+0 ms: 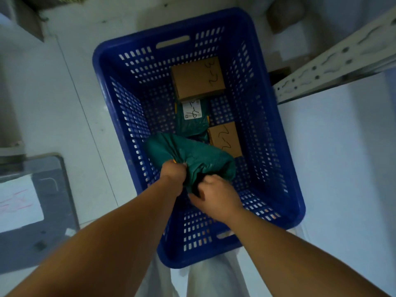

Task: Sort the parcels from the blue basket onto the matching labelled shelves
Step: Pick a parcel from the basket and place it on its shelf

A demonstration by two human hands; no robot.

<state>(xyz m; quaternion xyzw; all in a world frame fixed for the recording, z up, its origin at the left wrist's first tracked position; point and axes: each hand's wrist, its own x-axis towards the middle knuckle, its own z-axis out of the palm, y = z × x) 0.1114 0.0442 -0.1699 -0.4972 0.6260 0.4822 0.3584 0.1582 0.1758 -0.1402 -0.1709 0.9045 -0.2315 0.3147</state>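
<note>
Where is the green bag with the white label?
Head view: the labelled green bag lies centrally in the blue basket, between the large cardboard box beyond and the small cardboard box nearer right.

Blue basket (128,116) open on top; slotted walls block side entry. Inside, left strip + right-hand floor bare, room to reach down. Centre line taken: far box (197,78), labelled green mailer (190,123) on its near side, small box (225,139) touching mailer's right. Left hand (173,174), right hand (216,196) + gripped green bag (192,155) fill near-centre. Shelf upright (334,58) slants just right of basket.
</note>
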